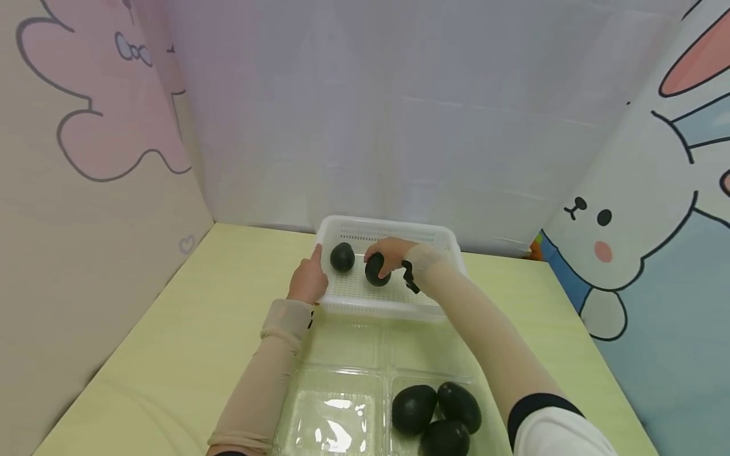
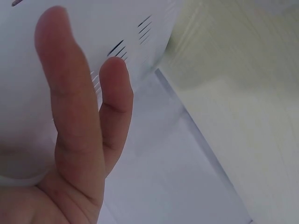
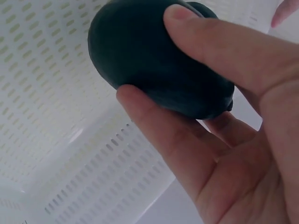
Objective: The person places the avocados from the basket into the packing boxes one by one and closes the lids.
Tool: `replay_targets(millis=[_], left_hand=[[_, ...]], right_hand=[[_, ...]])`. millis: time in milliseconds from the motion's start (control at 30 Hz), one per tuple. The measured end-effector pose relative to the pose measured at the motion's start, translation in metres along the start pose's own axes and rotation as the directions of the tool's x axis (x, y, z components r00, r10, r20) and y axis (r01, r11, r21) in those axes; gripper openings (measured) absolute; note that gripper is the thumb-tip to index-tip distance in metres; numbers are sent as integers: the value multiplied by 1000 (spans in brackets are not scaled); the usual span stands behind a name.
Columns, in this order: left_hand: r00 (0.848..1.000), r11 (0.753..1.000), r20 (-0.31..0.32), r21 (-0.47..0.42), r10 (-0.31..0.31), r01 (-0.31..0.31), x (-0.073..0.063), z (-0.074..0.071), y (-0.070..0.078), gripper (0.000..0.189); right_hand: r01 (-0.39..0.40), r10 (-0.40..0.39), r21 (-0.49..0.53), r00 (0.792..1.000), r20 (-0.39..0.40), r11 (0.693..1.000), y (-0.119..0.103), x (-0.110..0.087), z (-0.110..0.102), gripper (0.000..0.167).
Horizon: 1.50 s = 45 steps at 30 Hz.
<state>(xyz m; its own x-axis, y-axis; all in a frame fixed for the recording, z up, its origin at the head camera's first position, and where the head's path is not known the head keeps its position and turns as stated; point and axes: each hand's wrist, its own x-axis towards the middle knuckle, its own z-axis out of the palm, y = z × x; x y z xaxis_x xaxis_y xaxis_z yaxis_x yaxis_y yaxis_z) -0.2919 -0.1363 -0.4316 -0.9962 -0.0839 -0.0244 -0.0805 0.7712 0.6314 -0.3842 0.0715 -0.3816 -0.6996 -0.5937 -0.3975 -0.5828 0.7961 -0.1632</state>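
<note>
My right hand [image 1: 390, 253] reaches into the white perforated basket [image 1: 393, 310] and grips a dark green avocado [image 1: 374, 271] between thumb and fingers. In the right wrist view this avocado [image 3: 140, 56] is smooth and oval, with a small stem nub at one end. A second avocado [image 1: 342, 258] lies in the basket to its left. My left hand [image 1: 308, 280] is at the basket's left side. In the left wrist view its straight fingers [image 2: 77, 121] lie along the basket's outer wall.
Nearer than the basket sits a clear plastic tray [image 1: 336, 368] with compartments. Its near right compartment holds three avocados [image 1: 414, 408]. Both stand on a pale yellow table [image 1: 188, 342]. A white curtain [image 1: 365, 126] hangs behind, with cartoon-printed panels on both sides.
</note>
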Motion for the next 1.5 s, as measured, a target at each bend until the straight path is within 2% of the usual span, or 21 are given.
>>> replay_targets(millis=[400,633,967,1167,1500], left_hand=[[1000,1000,-4,11,20,-20,2,-2,0,73],[1000,1000,-1,10,24,-24,2,-2,2,72],[1000,1000,2,9,18,-19,0,-3,3,72],[1000,1000,7,2,14,-14,-3,-3,4,73],[1000,1000,14,-18,-4,4,-1,0,0,73]], right_hand=[[101,-101,-54,995,-3,993,-11,-17,-8,56],[186,-192,-81,979,-69,979,-15,-28,-13,55],[217,-221,-41,967,-126,975,-10,-40,-19,54],[241,-246,-52,958,-150,969,-5,-45,-20,53],[272,-279,-67,946,-165,960,-14,-54,-27,51]])
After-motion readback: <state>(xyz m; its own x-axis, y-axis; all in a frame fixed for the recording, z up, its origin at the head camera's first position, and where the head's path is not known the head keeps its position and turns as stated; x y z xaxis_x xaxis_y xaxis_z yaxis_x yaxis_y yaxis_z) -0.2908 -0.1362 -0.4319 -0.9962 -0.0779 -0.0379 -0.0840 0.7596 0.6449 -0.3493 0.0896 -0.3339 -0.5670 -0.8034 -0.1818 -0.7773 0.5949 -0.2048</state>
